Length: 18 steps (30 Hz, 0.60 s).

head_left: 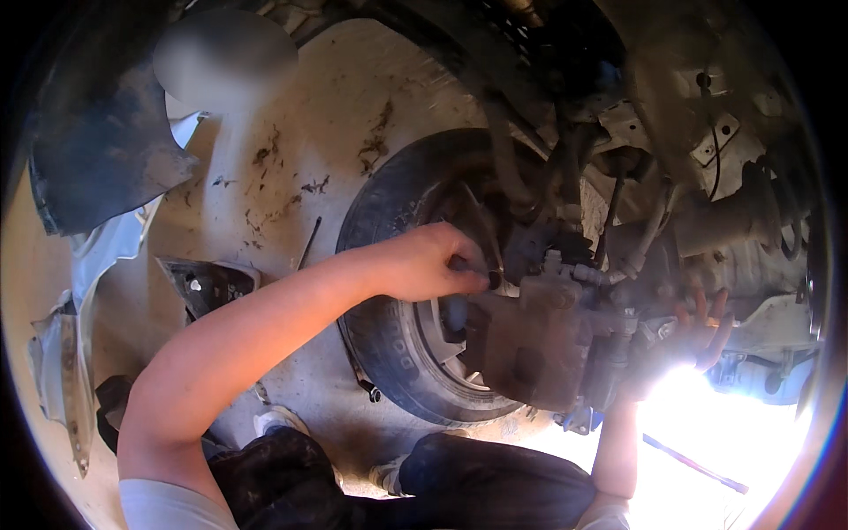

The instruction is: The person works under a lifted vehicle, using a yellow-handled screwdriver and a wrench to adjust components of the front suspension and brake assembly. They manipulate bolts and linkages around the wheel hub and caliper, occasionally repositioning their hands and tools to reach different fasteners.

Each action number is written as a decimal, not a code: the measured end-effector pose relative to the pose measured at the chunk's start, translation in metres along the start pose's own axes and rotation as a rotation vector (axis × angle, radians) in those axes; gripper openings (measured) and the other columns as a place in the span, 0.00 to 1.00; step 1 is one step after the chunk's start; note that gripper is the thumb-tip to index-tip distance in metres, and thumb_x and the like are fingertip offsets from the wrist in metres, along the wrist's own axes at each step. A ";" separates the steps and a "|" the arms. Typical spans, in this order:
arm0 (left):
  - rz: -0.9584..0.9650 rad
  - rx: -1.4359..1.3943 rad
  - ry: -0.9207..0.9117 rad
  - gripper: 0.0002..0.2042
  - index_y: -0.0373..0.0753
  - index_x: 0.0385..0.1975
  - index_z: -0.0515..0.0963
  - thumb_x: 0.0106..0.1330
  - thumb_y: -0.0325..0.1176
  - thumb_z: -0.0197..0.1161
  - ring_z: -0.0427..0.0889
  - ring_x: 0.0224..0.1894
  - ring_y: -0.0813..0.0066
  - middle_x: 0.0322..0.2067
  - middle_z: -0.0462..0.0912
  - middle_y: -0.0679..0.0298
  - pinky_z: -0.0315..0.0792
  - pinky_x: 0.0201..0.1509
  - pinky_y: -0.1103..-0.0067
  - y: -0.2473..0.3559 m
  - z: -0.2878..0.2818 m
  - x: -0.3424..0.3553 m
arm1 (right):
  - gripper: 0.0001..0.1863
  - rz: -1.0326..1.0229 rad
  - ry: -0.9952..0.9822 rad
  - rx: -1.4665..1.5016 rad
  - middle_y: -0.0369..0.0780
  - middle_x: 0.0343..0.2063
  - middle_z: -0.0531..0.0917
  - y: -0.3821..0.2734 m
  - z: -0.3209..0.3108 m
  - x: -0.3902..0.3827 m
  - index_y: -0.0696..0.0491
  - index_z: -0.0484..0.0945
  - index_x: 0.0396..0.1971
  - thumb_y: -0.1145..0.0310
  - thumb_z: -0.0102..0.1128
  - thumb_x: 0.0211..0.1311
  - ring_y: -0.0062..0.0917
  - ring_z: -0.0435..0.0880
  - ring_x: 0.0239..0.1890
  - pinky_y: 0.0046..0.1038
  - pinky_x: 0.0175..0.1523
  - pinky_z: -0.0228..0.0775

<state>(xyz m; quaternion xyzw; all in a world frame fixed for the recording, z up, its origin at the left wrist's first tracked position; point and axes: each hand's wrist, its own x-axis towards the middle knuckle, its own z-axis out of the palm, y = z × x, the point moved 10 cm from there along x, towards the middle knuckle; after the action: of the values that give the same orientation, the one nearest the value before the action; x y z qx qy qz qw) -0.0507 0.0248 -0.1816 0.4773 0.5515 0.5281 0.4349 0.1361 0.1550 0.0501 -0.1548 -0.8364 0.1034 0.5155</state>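
My left hand (442, 263) reaches across from the left, thumb and fingers pinched together beside the wheel hub assembly. Whatever lies in the pinch is too small and dark to make out. A rusty brake assembly (534, 340) hangs just right of those fingertips, with a caliper-like block and bolts on it. On its far right side is my right hand (698, 331), partly blurred by glare, its fingers apart and pointing up among the suspension parts. A tyre on a rim (389, 349) lies flat on the floor under my left wrist.
Dark suspension arms and hoses (618, 221) crowd the upper right. Strong light (689, 397) glares below my right hand, near a long thin rod (698, 464). Bent body panels (110, 150) stand at the left. A dark triangular part (212, 287) and a wrench-like tool (369, 389) lie on the floor.
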 end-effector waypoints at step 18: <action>-0.153 0.129 0.089 0.19 0.32 0.33 0.82 0.56 0.46 0.65 0.83 0.39 0.53 0.34 0.84 0.47 0.75 0.44 0.67 -0.003 -0.001 0.003 | 0.41 -0.006 -0.027 0.074 0.54 0.65 0.65 -0.001 0.002 -0.005 0.60 0.52 0.69 0.41 0.39 0.70 0.40 0.72 0.60 0.34 0.55 0.68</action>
<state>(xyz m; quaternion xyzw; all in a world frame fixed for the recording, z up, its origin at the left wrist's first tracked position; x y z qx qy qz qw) -0.0526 0.0280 -0.1848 0.4369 0.6381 0.4774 0.4172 0.1367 0.1525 0.0454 -0.1315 -0.8394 0.1350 0.5098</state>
